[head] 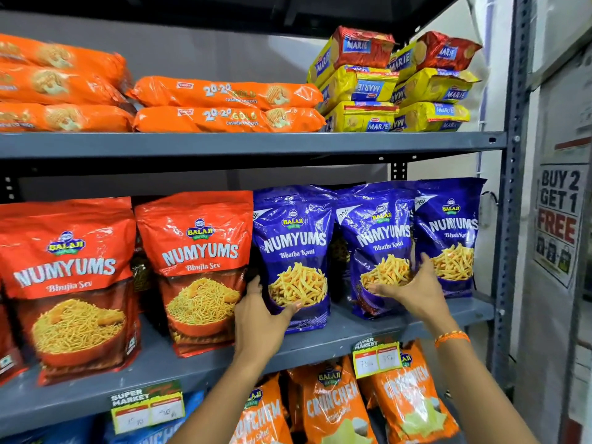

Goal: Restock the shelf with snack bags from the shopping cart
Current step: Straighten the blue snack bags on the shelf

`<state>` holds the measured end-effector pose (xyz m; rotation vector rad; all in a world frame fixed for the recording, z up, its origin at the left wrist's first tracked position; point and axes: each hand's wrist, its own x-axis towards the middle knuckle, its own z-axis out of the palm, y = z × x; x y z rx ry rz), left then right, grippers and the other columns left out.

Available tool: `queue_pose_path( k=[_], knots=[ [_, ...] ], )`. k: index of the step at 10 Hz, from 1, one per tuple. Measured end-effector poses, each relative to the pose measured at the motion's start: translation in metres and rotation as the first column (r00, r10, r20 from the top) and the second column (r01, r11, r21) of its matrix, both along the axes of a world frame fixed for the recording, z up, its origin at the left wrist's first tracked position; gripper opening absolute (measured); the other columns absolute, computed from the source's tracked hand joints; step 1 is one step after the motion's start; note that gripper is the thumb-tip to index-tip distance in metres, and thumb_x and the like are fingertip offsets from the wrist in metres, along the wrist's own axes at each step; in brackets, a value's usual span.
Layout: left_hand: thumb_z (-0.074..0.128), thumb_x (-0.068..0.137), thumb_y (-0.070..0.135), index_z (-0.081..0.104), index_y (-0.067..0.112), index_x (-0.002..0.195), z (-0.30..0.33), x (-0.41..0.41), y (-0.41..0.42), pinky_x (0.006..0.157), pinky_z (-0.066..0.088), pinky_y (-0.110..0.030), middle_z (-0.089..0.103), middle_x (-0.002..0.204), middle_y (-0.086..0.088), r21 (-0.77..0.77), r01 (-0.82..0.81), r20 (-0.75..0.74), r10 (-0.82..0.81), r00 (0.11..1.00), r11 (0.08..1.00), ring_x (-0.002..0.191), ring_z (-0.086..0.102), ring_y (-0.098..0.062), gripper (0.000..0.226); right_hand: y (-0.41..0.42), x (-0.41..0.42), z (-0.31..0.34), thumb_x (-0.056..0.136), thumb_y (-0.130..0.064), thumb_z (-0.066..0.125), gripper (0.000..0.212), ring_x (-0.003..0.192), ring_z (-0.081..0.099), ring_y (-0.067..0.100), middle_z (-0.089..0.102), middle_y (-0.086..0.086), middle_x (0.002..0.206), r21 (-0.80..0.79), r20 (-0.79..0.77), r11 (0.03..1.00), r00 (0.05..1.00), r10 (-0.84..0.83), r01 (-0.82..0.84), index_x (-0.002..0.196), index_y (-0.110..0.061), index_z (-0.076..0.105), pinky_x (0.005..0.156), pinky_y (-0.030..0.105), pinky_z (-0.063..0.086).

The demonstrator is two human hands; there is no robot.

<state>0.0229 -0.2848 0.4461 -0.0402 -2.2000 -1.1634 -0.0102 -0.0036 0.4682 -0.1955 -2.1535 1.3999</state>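
left grip (261, 315): we curled it round left blue bag (294, 238) edge
right grip (413, 290): we laid it open, fingers spread, on mid blue bag (378, 232)
shelf (346, 328): carried both, upright

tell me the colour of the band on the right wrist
Orange band, seen best in the head view.
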Motion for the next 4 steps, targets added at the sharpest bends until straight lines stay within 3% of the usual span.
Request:
queue_pose_path(
  k=[1,2,3,4],
  knots=[
    [0.068,0.088,0.042,0.035,0.011,0.151,0.019,0.036,-0.02,0.118,0.033,-0.034,0.042,0.156,-0.007,-0.032,-0.145,-0.356,0.124,0.926,0.989,0.145,0.039,-0.022,0.077,-0.049,0.036,0.019,0.073,-0.053,0.077,0.105,0.15,0.022,0.025,0.026,0.01,0.161,-0.055,-0.441,0.979,0.875,-0.199,0.196,0.153,-0.012,0.021,0.122,0.052,0.024],
    [0.058,0.092,0.043,0.017,0.006,0.157,0.045,0.045,-0.048,0.126,0.018,-0.039,0.013,0.166,-0.015,-0.072,-0.28,-0.51,0.206,0.835,0.957,0.155,0.013,-0.027,0.085,-0.096,0.052,0.04,0.086,-0.042,0.063,0.083,0.152,0.018,0.024,0.023,0.013,0.163,-0.013,-0.697,0.962,0.687,-0.204,0.272,0.152,-0.007,0.025,0.126,0.05,0.014],
    [0.05,0.094,0.053,-0.003,-0.002,0.156,0.082,0.045,-0.104,0.127,0.001,-0.049,-0.012,0.163,-0.029,-0.251,-0.558,-0.542,0.362,0.758,0.791,0.154,-0.01,-0.041,0.098,-0.163,0.055,0.065,0.093,-0.041,0.051,0.077,0.154,0.011,0.028,0.017,0.017,0.164,0.254,-0.786,0.904,0.618,-0.015,0.344,0.152,-0.001,0.023,0.126,0.051,0.003],
    [0.047,0.094,0.056,-0.003,-0.002,0.156,0.097,0.042,-0.14,0.126,0.003,-0.053,-0.011,0.163,-0.029,-0.346,-0.646,-0.539,0.419,0.731,0.68,0.153,-0.01,-0.043,0.099,-0.198,0.04,0.076,0.095,-0.046,0.047,0.077,0.154,0.009,0.028,0.017,0.015,0.164,0.429,-0.751,0.823,0.653,0.096,0.372,0.153,-0.002,0.023,0.125,0.054,0.005]
  ],
)
